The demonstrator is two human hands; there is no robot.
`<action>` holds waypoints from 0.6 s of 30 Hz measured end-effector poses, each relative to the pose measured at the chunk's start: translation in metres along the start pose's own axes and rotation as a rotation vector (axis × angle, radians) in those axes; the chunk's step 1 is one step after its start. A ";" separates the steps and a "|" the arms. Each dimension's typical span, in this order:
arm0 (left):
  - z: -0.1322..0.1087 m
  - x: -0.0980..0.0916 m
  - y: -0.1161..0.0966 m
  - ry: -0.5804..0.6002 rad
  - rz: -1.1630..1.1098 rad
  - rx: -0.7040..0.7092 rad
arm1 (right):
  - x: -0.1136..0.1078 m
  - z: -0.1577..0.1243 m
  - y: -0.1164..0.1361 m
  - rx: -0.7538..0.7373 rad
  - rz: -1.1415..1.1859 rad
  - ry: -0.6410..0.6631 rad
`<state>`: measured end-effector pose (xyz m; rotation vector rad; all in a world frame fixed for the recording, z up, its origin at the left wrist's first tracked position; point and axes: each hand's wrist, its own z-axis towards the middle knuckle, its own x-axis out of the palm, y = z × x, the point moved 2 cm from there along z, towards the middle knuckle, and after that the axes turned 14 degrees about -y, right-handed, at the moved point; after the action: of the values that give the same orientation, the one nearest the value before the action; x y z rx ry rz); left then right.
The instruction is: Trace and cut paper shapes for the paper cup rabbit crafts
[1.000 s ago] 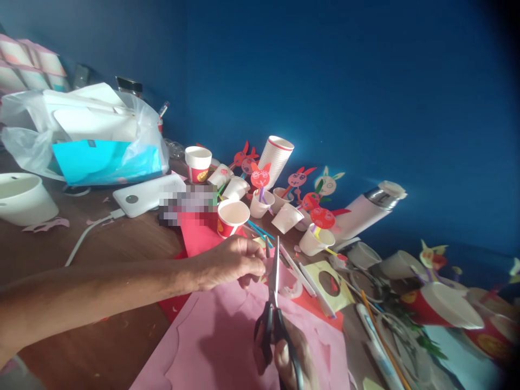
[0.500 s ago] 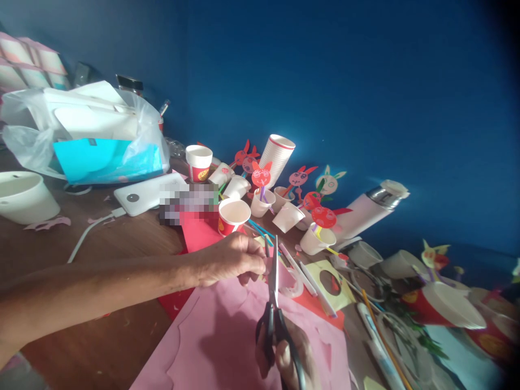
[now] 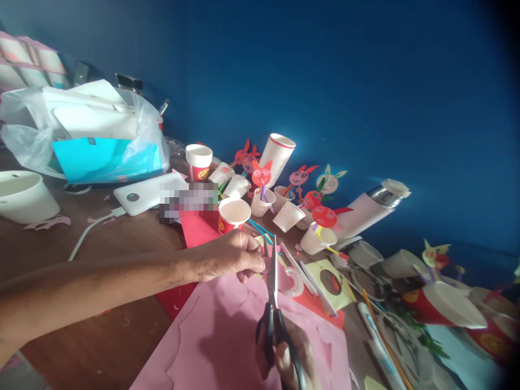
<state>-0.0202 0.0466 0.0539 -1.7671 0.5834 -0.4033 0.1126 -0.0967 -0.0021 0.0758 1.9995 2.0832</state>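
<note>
My left hand [image 3: 235, 255] pinches a small pink paper piece [image 3: 267, 264], most of it hidden by the fingers and the blades. Black-handled scissors [image 3: 273, 281] point away from me, their blades slightly apart at that piece. My right hand [image 3: 294, 352] is wrapped round the scissor handles at the bottom centre. Beneath both hands lies a large pink paper sheet [image 3: 219, 336] with a wavy edge, over red paper [image 3: 199, 230]. A red-and-white paper cup [image 3: 234, 214] stands just beyond my left hand.
Paper cups with red rabbit-like figures [image 3: 324, 216] stand near the blue wall. A cup stack [image 3: 278, 157] and white flask [image 3: 365, 211] are behind them. Markers [image 3: 319, 290] lie right of the scissors. At left are a plastic bag [image 3: 105, 124], power bank [image 3: 142, 195] and white cup [image 3: 26, 195].
My left hand has shifted very slightly up and left with the paper piece. The scissor blades sit a little closer together, and my right hand is almost where it was.
</note>
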 end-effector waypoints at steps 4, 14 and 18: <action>0.000 -0.002 -0.002 0.022 0.031 -0.006 | 0.000 0.000 -0.002 0.008 0.011 0.057; -0.001 -0.003 -0.001 0.063 0.026 -0.009 | 0.001 0.000 -0.004 -0.018 -0.020 0.081; -0.002 -0.003 -0.002 0.055 0.023 -0.012 | 0.002 0.003 -0.005 -0.044 -0.046 0.068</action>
<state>-0.0229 0.0475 0.0565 -1.7633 0.6455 -0.4349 0.1119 -0.0927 -0.0071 -0.0492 1.9729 2.1268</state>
